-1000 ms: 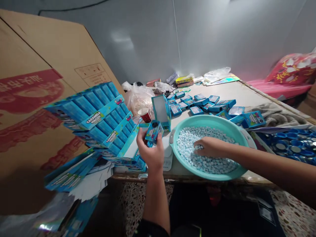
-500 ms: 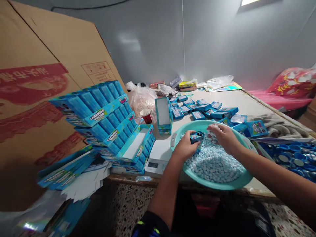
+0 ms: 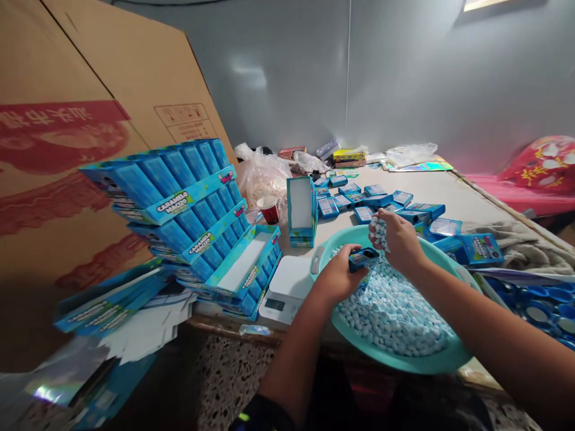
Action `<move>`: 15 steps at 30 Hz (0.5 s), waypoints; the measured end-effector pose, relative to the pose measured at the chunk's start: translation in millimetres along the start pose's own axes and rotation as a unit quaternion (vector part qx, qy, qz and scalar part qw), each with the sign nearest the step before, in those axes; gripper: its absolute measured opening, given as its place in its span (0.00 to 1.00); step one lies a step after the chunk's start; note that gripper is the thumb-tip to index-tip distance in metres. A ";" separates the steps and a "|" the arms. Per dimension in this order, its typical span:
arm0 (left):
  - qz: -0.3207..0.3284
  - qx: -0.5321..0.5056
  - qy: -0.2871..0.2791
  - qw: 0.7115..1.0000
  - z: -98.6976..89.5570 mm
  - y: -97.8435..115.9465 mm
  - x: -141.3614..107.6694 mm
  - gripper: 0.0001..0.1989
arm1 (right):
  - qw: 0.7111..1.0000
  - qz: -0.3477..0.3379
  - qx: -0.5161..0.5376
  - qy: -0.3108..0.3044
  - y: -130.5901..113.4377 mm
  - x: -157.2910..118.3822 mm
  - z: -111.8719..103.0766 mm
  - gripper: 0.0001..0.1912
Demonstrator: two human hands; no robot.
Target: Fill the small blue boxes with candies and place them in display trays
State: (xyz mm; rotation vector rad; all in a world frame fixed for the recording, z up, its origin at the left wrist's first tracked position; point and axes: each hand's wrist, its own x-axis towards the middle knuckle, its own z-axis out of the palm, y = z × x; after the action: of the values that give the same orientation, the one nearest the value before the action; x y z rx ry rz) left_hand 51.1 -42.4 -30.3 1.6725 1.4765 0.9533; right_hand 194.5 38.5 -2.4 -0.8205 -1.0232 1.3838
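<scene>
My left hand is closed around a small blue candy box, its opening facing up, over the left part of a turquoise basin. Pale blue and white candies fill much of the basin. Just right of the box and a little higher, my right hand is closed on a handful of the same candies, several showing between the fingers. The two hands are apart. Left of the basin lies a white scale with a small display.
Stacked display trays of blue boxes rise at the left beside a large cardboard carton. Loose blue boxes are spread behind the basin. A red paper cup and an upright stack of trays stand behind the scale. Blue lids lie at right.
My right hand has lifted its handful of candies and moved slightly left, nearer the box's opening. My left hand still holds the box. The view has shifted a little.
</scene>
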 end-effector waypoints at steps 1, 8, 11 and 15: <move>0.002 -0.001 -0.003 1.000 -0.2 0.1 0.1 0.27 | 1.000 0.009 0.003 0.002 2.0 0.0 -3.4 0.18; -0.017 0.006 -0.010 1.000 -0.3 1.9 1.7 0.28 | 0.997 0.059 0.042 0.018 3.5 4.1 -13.7 0.17; -0.003 0.009 -0.012 1.000 -0.2 3.0 1.3 0.28 | 0.995 0.074 0.057 0.020 1.5 4.8 -11.6 0.16; -0.001 0.023 -0.025 0.999 -1.1 5.5 1.3 0.28 | 0.992 0.085 0.079 0.040 -1.2 5.0 -8.4 0.15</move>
State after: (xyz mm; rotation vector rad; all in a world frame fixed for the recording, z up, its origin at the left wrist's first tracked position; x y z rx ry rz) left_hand 52.9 -41.7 -24.8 1.7160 1.4761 0.8756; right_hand 202.3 44.4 -3.9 -0.8528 -0.7849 1.5419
